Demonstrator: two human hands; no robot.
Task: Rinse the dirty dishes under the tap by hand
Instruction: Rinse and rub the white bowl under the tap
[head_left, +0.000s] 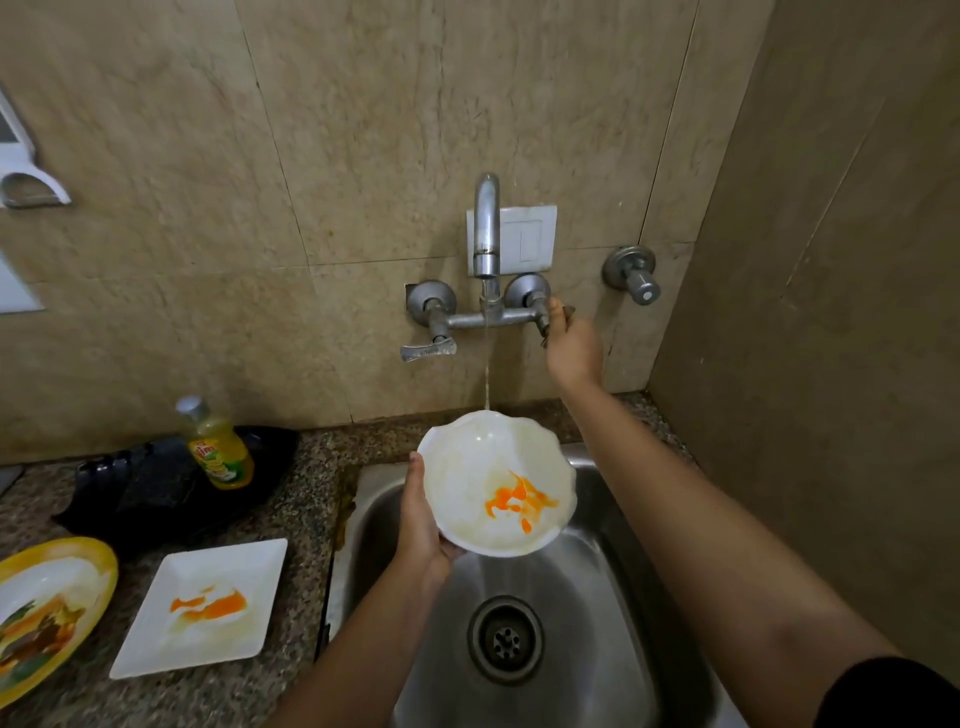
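On the far left sat a round plate (49, 605) with a yellow rim and food smears on it. Just beside it lay a square plate (202, 608) with an orange stain in the middle. Both waited on the speckled counter (306, 499), not yet rinsed. Behind them stood a yellow soap bottle (219, 449) on something black that was too dark to make out.

Next came the left hand (423, 525). It gripped the white bowl (467, 467) by its left edge, thumb on the wavy rim and fingers tucked under. The bowl was tipped toward the person, up over the steel sink (587, 597). An orange smear sat low in the bowl. A thin stream of water (487, 364) fell from the tap (487, 228) and hit the bowl's far rim.

The bowl looked hard and fairly light, so one hand could likely carry it. It would probably get slippery when wet, and it might chip if it dropped into the steel sink. The rim, pinched with the thumb on top, looked like the best place to hold it.

To the right, the right hand (571, 348) was curled round the right handle (544, 338) of the tap. Farther right, a small valve (636, 278) stuck out of the wall.
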